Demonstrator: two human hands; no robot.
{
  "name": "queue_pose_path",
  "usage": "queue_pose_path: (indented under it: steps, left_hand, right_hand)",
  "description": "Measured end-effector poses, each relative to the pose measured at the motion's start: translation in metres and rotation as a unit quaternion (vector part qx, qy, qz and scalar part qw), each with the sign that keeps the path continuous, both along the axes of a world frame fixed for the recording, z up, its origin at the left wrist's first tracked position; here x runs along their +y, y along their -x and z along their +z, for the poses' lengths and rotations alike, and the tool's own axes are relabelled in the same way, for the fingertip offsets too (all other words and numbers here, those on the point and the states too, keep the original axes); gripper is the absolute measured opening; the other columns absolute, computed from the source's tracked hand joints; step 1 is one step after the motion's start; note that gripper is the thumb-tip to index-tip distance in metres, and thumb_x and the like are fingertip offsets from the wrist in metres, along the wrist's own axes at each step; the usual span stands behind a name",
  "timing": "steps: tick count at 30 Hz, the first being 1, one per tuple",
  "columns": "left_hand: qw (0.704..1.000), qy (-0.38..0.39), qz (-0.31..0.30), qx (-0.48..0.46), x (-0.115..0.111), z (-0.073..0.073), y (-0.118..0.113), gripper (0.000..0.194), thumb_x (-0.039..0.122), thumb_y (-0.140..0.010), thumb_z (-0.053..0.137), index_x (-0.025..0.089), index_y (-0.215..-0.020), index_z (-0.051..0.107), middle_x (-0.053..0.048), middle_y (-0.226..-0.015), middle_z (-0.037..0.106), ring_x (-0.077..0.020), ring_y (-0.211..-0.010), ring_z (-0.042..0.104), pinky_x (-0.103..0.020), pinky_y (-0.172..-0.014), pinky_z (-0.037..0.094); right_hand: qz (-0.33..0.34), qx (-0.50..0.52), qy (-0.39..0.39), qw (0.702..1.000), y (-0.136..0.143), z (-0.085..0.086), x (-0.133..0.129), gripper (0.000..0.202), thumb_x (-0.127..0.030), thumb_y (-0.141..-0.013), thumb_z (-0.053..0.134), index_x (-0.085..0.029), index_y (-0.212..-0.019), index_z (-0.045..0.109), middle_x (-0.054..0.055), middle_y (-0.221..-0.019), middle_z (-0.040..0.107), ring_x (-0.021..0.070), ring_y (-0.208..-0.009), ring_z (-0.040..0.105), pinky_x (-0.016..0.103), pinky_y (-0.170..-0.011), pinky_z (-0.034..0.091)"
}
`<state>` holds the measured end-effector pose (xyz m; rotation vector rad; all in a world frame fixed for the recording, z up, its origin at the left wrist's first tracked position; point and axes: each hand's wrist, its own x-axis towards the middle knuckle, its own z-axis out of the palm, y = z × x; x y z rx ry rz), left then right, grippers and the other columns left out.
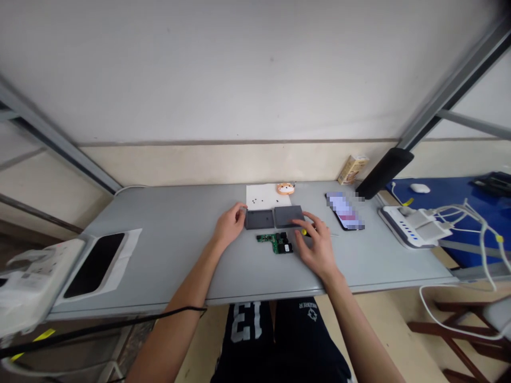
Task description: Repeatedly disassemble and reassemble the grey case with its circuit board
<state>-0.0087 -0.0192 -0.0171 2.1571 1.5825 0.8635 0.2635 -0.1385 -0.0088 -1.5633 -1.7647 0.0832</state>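
Note:
A dark grey open case half point(260, 219) lies on the desk, its hollow side up. My left hand point(230, 226) is at its left edge, fingers curled in against it. Beside it on the right is a second dark grey case half point(288, 215), showing a flat face. The fingertips of my right hand point(317, 242) reach its right front corner, thumb and fingers apart. A green circuit board point(275, 242) with black parts lies in front of both halves. Partly hidden under my right hand is a thin tool with a yellow end point(304, 232), probably a screwdriver.
White paper point(261, 191) behind the case carries several tiny dark pieces and an orange-and-white animal-face case point(286, 188). To the right are a phone point(344, 211), a black cylinder point(384, 173), a small carton point(353, 169) and a power strip point(409, 229). Another phone point(96, 264) lies left.

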Motion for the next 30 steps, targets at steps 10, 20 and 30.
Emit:
queue_pose_path:
  steps: [10, 20, 30]
  left_hand:
    - [0.993, -0.084, 0.045, 0.063, 0.004, -0.001, 0.004, 0.017, 0.017, -0.090, 0.055, 0.021, -0.099, 0.068, -0.005, -0.080, 0.066, -0.0226, -0.081, 0.063, -0.034, -0.078, 0.048]
    - [0.993, -0.074, -0.003, 0.088, 0.005, 0.000, 0.004, 0.015, 0.017, -0.088, 0.057, 0.022, -0.095, 0.069, -0.005, -0.081, 0.065, -0.0238, -0.085, 0.062, -0.036, -0.080, 0.048]
    - [0.993, -0.073, -0.013, 0.087, 0.005, 0.000, 0.004, 0.016, 0.021, -0.088, 0.059, 0.022, -0.099, 0.071, -0.004, -0.080, 0.065, -0.0231, -0.085, 0.062, -0.036, -0.081, 0.048]
  right_hand:
    - [0.173, -0.086, 0.061, 0.979, 0.004, 0.001, -0.005, 0.030, -0.041, -0.092, 0.066, -0.028, -0.119, 0.070, 0.007, -0.136, 0.065, 0.0281, -0.120, 0.061, 0.043, -0.096, 0.045]
    - [0.195, -0.107, 0.026, 0.975, 0.009, 0.037, 0.039, 0.025, -0.039, -0.092, 0.067, -0.025, -0.113, 0.070, 0.008, -0.135, 0.066, 0.0272, -0.111, 0.063, 0.043, -0.094, 0.046]
    - [0.254, -0.133, 0.060, 0.956, 0.027, 0.034, 0.107, 0.022, -0.037, -0.084, 0.078, -0.026, -0.102, 0.076, 0.006, -0.116, 0.072, 0.0259, -0.105, 0.064, 0.043, -0.095, 0.044]
